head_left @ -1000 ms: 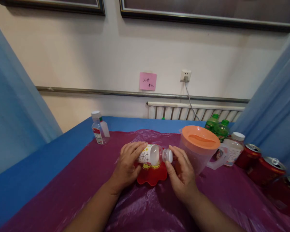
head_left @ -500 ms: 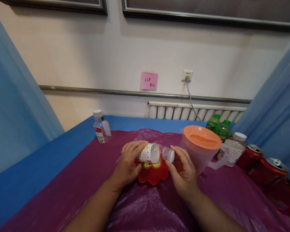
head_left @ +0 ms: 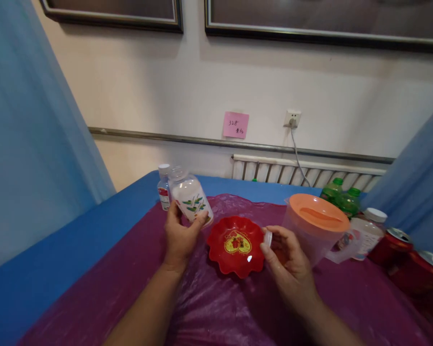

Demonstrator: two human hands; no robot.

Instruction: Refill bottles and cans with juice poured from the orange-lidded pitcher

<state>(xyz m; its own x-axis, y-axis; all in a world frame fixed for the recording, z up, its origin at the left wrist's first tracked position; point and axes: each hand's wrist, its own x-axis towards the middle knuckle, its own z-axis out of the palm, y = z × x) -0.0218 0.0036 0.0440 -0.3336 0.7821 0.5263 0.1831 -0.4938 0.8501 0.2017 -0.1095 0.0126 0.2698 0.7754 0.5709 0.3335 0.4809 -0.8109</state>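
Note:
My left hand (head_left: 182,238) is wrapped round the lower part of a clear plastic bottle (head_left: 192,198) with a white label and green pattern. The bottle's mouth is uncapped and tilts up to the left. A small white cap (head_left: 267,239) is pinched between the thumb and fingers of my right hand (head_left: 290,257). Between the hands lies a red scalloped plate (head_left: 220,252) with a yellow heart-shaped print. Its right edge is close to the cap.
Behind the held bottle stands a small capped bottle (head_left: 163,187). On the right are a pitcher (head_left: 319,214) with an orange lid, green bottles (head_left: 349,202), a white-capped bottle (head_left: 366,233) and red cans (head_left: 389,247). Purple plastic (head_left: 209,307) covers the blue table (head_left: 57,250).
The cap has come off the bottle and is in my right hand. My left hand has moved the bottle left and tilted it up, uncovering the plate. The view has shifted slightly left.

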